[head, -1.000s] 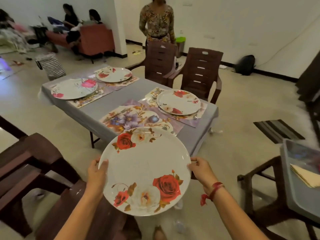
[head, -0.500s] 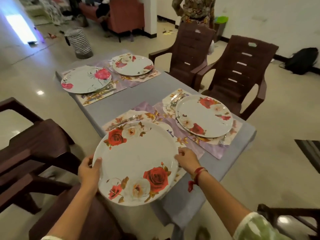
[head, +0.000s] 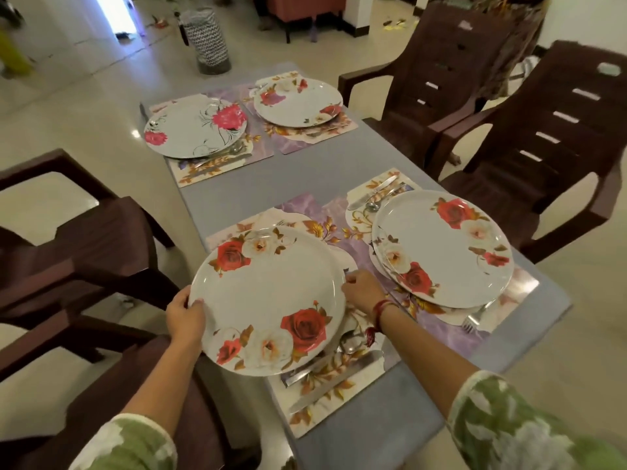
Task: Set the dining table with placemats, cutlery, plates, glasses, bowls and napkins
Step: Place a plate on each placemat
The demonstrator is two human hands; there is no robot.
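Plate [head: 268,300] lower, both hands [head: 186,315] gripping.

A single head-worn view is given, aimed forward and steeply down from beside the table's [head: 307,184] near corner. The near end is seen close, the far end farther off.

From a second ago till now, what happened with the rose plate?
Both hands, left hand and right hand, carried the rose plate forward from out over the floor to above the near placemat. Their grip on its rim never changed. The three other plates stayed on their mats.
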